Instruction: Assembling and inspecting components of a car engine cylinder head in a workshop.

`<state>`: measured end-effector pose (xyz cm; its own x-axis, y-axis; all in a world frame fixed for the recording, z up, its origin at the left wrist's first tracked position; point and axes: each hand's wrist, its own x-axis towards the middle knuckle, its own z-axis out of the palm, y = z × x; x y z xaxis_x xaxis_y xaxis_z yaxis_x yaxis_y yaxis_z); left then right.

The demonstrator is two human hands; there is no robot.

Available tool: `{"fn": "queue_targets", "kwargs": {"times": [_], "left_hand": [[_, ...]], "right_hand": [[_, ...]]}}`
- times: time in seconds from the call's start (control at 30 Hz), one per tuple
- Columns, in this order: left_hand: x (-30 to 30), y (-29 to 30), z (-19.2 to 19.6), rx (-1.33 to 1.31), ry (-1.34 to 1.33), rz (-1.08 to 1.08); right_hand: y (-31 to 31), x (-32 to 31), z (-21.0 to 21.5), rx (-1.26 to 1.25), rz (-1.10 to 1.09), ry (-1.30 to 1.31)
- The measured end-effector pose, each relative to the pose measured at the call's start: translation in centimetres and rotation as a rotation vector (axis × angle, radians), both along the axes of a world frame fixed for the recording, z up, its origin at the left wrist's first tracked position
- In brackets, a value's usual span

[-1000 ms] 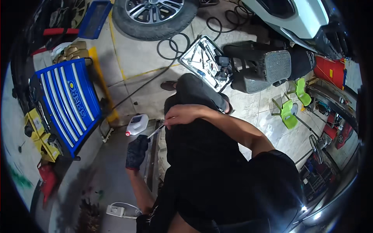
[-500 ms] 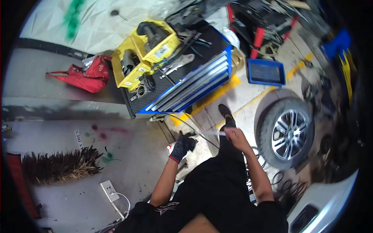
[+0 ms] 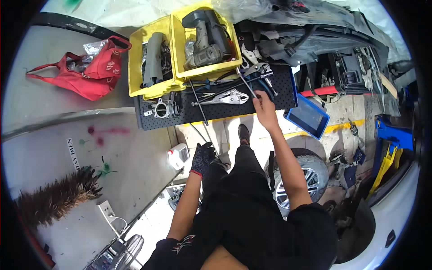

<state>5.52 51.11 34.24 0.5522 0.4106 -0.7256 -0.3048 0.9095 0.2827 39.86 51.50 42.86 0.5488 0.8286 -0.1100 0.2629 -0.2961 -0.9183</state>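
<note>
My right hand (image 3: pixel 265 111), bare, reaches over the black-matted top of the tool cart (image 3: pixel 216 113). Its fingers close on the near end of a slim silver metal rod (image 3: pixel 245 82), whose far end lies by the yellow bins. Just left of that hand rest locking pliers (image 3: pixel 230 96) and a long thin bar (image 3: pixel 198 102), with more pliers behind. My left hand (image 3: pixel 203 159), in a dark glove with a red cuff, hovers low before the cart near my thigh. Its fingers look loosely apart, and nothing shows in them. A thin dark hose (image 3: pixel 198 132) passes close by.
Two yellow bins (image 3: pixel 211 69) on the cart hold a power tool and parts; a metal housing (image 3: pixel 160 109) sits in front. A red bag (image 3: pixel 92 76) lies left. Rightward are a blue tray (image 3: pixel 308 118), a wheel (image 3: pixel 315 175) and a white car body (image 3: pixel 400 216). A white jug (image 3: pixel 179 155) stands below the cart.
My view has turned, and the cart now sits closer. My right hand has moved from in front of my body, where a pale streak blurred beside it, to the cart top. My left hand remains low.
</note>
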Motion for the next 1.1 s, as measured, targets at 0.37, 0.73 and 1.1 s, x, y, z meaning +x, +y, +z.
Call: {"fn": "queue_targets", "kwargs": {"times": [0.37, 0.73, 1.1], "left_hand": [[6.3, 5.2, 2.3, 0.174, 0.347, 0.103], [3.9, 5.1, -2.1, 1.038, 0.61, -0.155], [7.3, 5.5, -2.0, 0.799, 0.489, 0.181]], "right_hand": [[-1.1, 4.1, 4.1, -0.011, -0.108, 0.062], [4.4, 5.4, 5.9, -0.025, 0.059, -0.277], [-3.0, 0.5, 4.2, -0.365, 0.44, -0.057]]}}
